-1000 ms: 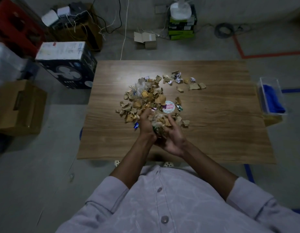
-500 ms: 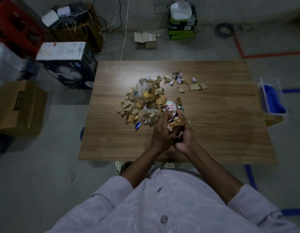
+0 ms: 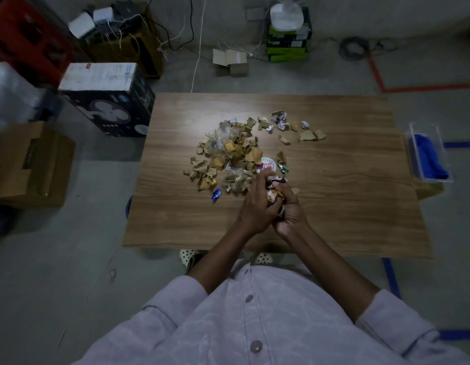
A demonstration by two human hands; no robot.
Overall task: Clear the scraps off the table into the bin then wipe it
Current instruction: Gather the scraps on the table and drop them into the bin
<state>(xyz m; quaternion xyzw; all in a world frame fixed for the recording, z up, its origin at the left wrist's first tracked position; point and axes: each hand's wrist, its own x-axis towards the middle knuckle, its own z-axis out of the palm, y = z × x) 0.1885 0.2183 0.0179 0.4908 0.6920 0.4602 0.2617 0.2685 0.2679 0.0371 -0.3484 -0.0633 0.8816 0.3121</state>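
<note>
A heap of torn cardboard scraps and wrappers (image 3: 228, 156) lies in the middle of the wooden table (image 3: 347, 206). More scraps (image 3: 307, 134) trail off to the back right, and a blue wrapper (image 3: 216, 194) lies alone at the front left of the heap. A round white lid (image 3: 268, 163) shows at the heap's right edge. My left hand (image 3: 256, 206) and my right hand (image 3: 290, 209) are cupped together at the heap's near right side, closed around a clump of scraps (image 3: 274, 192). No bin can be made out with certainty.
A clear box with a blue cloth (image 3: 428, 156) stands off the table's right edge. A fan box (image 3: 107, 101) and a brown carton (image 3: 28, 162) sit on the floor to the left. Cables, boxes and a fan base line the far wall.
Both hands shifted right along the heap's near edge and drew together, gathering a clump of scraps between them. The rest of the heap has barely moved.
</note>
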